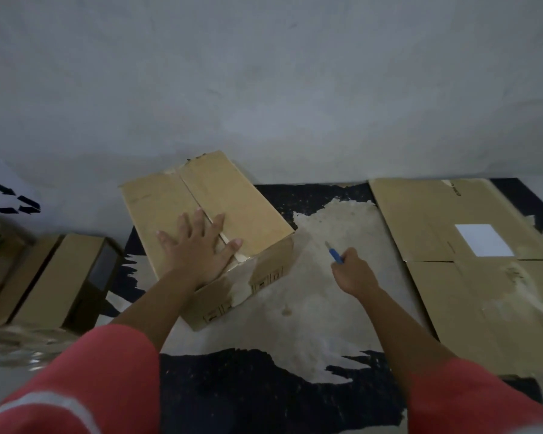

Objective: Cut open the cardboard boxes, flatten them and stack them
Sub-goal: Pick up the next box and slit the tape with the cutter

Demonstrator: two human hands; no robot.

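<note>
Box of brown cardboard (248,198), closed, pinned under our left grip (198,249), flat, fingers spread, steadying it for cutting; right grip (353,274) at three o'clock wraps blue-handled cutter (335,255).

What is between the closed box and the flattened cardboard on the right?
The head view shows only the right hand, gripping a blue cutter, above the worn surface between box and flattened cardboard.

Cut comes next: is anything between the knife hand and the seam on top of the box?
Only bare table lies between the right hand with the knife and the box. The left hand, though, rests flat on top, fingers across the near half of the seam; the far half is uncovered.
</note>
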